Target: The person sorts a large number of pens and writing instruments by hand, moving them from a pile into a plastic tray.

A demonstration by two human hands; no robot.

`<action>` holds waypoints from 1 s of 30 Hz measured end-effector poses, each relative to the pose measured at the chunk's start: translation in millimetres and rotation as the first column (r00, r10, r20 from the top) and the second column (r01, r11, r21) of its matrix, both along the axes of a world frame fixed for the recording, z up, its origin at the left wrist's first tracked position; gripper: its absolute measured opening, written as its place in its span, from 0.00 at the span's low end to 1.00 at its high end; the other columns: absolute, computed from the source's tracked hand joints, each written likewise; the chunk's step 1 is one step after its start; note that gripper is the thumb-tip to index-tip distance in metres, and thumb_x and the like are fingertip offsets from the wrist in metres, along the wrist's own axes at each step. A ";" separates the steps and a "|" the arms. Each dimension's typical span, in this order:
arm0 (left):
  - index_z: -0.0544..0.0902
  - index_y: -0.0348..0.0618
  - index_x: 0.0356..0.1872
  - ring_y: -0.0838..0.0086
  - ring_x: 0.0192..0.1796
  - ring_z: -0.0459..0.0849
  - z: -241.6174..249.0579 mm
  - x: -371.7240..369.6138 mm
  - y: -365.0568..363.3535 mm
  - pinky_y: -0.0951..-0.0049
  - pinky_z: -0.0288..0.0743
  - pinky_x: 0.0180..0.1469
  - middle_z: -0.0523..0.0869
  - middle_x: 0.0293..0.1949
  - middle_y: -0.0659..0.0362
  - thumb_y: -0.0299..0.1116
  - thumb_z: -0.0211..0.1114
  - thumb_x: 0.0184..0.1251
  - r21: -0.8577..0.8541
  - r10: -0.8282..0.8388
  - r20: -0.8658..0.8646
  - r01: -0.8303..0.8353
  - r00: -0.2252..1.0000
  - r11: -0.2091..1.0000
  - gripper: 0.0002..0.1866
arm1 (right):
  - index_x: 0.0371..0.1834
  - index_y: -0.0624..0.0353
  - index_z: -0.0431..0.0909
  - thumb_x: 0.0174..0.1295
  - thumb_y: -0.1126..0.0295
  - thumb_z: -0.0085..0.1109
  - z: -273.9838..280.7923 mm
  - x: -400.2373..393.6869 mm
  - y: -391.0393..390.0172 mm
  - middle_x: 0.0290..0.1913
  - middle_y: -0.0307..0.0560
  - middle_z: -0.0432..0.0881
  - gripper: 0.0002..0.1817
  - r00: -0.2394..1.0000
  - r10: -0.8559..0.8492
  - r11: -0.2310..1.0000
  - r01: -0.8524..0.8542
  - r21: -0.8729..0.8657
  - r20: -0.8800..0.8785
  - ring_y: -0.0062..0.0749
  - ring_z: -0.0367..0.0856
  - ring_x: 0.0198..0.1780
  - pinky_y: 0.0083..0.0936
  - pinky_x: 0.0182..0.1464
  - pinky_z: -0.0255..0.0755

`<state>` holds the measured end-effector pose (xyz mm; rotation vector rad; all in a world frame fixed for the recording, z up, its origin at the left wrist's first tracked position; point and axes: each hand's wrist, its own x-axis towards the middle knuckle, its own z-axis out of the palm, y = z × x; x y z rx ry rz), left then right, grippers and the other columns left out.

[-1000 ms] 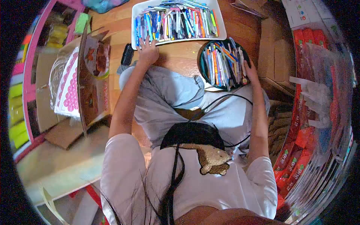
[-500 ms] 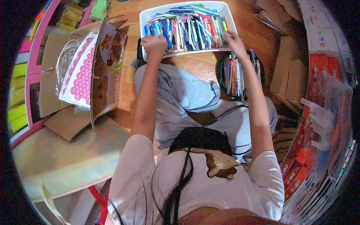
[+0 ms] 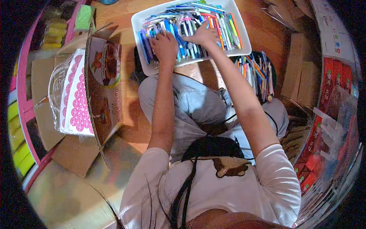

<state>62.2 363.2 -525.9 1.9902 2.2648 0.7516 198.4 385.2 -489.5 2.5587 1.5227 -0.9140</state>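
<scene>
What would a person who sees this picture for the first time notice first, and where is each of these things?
The eye goes first to the white tray at the top centre, packed with colourful pens, with the left hand and right hand lying flat on the pens. Right of it, a dark round container of more pens sits on the wooden floor. At the left, an open cardboard box holds sheets of pink round stickers.

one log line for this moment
left hand: on pens | right hand: on pens | white tray: full | dark bowl: pens
</scene>
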 end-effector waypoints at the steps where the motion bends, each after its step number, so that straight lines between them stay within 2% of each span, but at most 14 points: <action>1: 0.74 0.28 0.40 0.42 0.46 0.72 -18.9 -4.3 5.2 0.48 0.60 0.53 0.77 0.40 0.35 0.43 0.47 0.62 -0.010 -0.043 0.041 0.044 0.998 0.999 0.23 | 0.70 0.62 0.34 0.27 0.34 0.69 1.3 -5.3 2.3 0.64 0.78 0.49 0.72 0.999 -0.021 1.000 0.022 -0.021 0.050 0.68 0.50 0.65 0.66 0.58 0.47; 5: 0.75 0.30 0.38 0.44 0.45 0.73 -10.1 -11.7 4.0 0.49 0.63 0.50 0.77 0.37 0.37 0.43 0.48 0.61 -0.070 -0.106 0.254 0.128 0.961 0.989 0.21 | 0.68 0.61 0.42 0.30 0.43 0.73 1.4 -1.9 4.6 0.61 0.75 0.55 0.65 0.995 -0.097 0.992 0.098 0.085 -0.011 0.68 0.55 0.62 0.63 0.59 0.51; 6: 0.75 0.31 0.38 0.45 0.45 0.73 1.1 -11.6 2.6 0.50 0.64 0.50 0.77 0.37 0.38 0.43 0.49 0.60 -0.090 -0.094 0.319 0.129 0.943 0.988 0.21 | 0.64 0.61 0.47 0.30 0.48 0.74 -4.9 4.0 2.6 0.58 0.69 0.64 0.60 0.996 -0.088 0.977 0.092 0.191 -0.028 0.62 0.63 0.60 0.61 0.57 0.56; 9: 0.75 0.30 0.38 0.46 0.45 0.74 23.1 -15.9 1.3 0.53 0.66 0.49 0.78 0.36 0.38 0.41 0.50 0.59 -0.198 0.003 0.430 0.091 0.903 0.976 0.20 | 0.61 0.62 0.51 0.30 0.51 0.75 -19.1 24.2 5.0 0.53 0.65 0.71 0.56 0.977 -0.032 0.963 0.086 0.256 -0.209 0.55 0.71 0.55 0.52 0.54 0.65; 11: 0.75 0.29 0.38 0.46 0.44 0.74 9.8 -20.1 4.8 0.54 0.66 0.48 0.78 0.36 0.39 0.40 0.51 0.58 -0.144 0.049 0.476 0.023 0.878 0.989 0.20 | 0.55 0.66 0.58 0.28 0.51 0.75 -23.0 38.8 7.5 0.47 0.63 0.76 0.51 0.987 0.051 0.913 0.017 0.408 -0.155 0.51 0.77 0.49 0.36 0.51 0.71; 12: 0.75 0.29 0.38 0.47 0.44 0.75 6.0 -20.8 7.5 0.54 0.66 0.48 0.78 0.36 0.39 0.40 0.51 0.57 -0.116 0.067 0.501 -0.010 0.863 0.993 0.20 | 0.55 0.66 0.60 0.27 0.51 0.75 -25.8 49.1 10.3 0.47 0.63 0.76 0.51 0.984 0.081 0.907 -0.008 0.421 -0.156 0.52 0.77 0.49 0.36 0.51 0.71; 17: 0.75 0.27 0.40 0.45 0.44 0.75 3.7 -22.4 9.7 0.53 0.67 0.48 0.76 0.39 0.37 0.39 0.52 0.56 -0.039 0.016 0.479 0.003 0.878 0.999 0.21 | 0.56 0.66 0.62 0.23 0.48 0.75 -19.1 69.0 14.1 0.48 0.63 0.76 0.54 0.972 0.159 0.891 -0.067 0.448 -0.171 0.51 0.76 0.50 0.35 0.53 0.69; 19: 0.75 0.27 0.41 0.45 0.44 0.75 -3.6 -23.5 10.8 0.53 0.67 0.48 0.76 0.40 0.37 0.39 0.52 0.56 0.037 -0.018 0.468 0.001 0.884 0.999 0.21 | 0.56 0.65 0.63 0.26 0.50 0.75 -7.6 70.4 15.0 0.48 0.61 0.77 0.51 0.963 0.164 0.880 -0.045 0.472 -0.214 0.49 0.77 0.49 0.33 0.53 0.69; 21: 0.75 0.27 0.42 0.45 0.44 0.75 -0.5 -24.0 12.0 0.54 0.67 0.48 0.76 0.40 0.37 0.39 0.52 0.56 -0.018 -0.004 0.465 0.014 0.885 1.000 0.21 | 0.55 0.65 0.65 0.30 0.53 0.74 1.7 70.3 16.2 0.46 0.59 0.78 0.46 0.962 0.168 0.868 -0.040 0.494 -0.217 0.45 0.78 0.48 0.31 0.52 0.69; 22: 0.75 0.27 0.42 0.45 0.44 0.75 0.5 -24.6 11.7 0.54 0.67 0.48 0.76 0.40 0.37 0.39 0.52 0.56 -0.045 0.003 0.463 0.020 0.886 0.999 0.21 | 0.56 0.64 0.64 0.28 0.51 0.73 -13.1 78.8 26.4 0.47 0.58 0.78 0.49 0.944 0.222 0.844 -0.060 0.533 -0.246 0.45 0.78 0.47 0.31 0.51 0.70; 23: 0.75 0.27 0.43 0.46 0.44 0.75 -1.9 -26.0 11.8 0.54 0.67 0.49 0.76 0.40 0.37 0.39 0.53 0.56 -0.048 0.004 0.455 0.020 0.890 0.999 0.22 | 0.53 0.64 0.67 0.38 0.67 0.70 23.5 68.7 15.8 0.42 0.52 0.79 0.35 0.863 0.158 0.912 0.058 0.405 -0.480 0.35 0.77 0.43 0.29 0.49 0.71; 25: 0.75 0.27 0.43 0.46 0.44 0.75 -6.2 -27.3 13.3 0.55 0.68 0.49 0.76 0.40 0.37 0.39 0.53 0.55 -0.050 0.001 0.442 0.024 0.897 0.998 0.22 | 0.52 0.66 0.68 0.36 0.66 0.70 6.9 77.5 21.0 0.43 0.51 0.79 0.36 0.813 0.246 0.827 0.108 0.552 -0.527 0.34 0.77 0.44 0.29 0.48 0.71; 28: 0.75 0.27 0.44 0.46 0.45 0.75 0.3 -25.1 11.7 0.55 0.67 0.50 0.76 0.40 0.37 0.41 0.54 0.55 -0.072 0.000 0.435 0.034 0.900 0.997 0.24 | 0.52 0.66 0.68 0.35 0.67 0.71 14.0 93.6 18.7 0.43 0.50 0.78 0.36 0.713 0.207 0.891 0.146 0.431 -0.670 0.35 0.76 0.44 0.28 0.48 0.70; 30: 0.75 0.27 0.44 0.46 0.46 0.74 1.0 -30.1 17.3 0.56 0.67 0.51 0.75 0.41 0.36 0.41 0.54 0.55 -0.151 0.012 0.369 0.047 0.930 0.987 0.24 | 0.53 0.66 0.67 0.36 0.67 0.71 47.8 101.3 -1.1 0.44 0.49 0.78 0.37 0.725 0.183 0.884 0.175 0.434 -0.664 0.35 0.75 0.45 0.27 0.49 0.69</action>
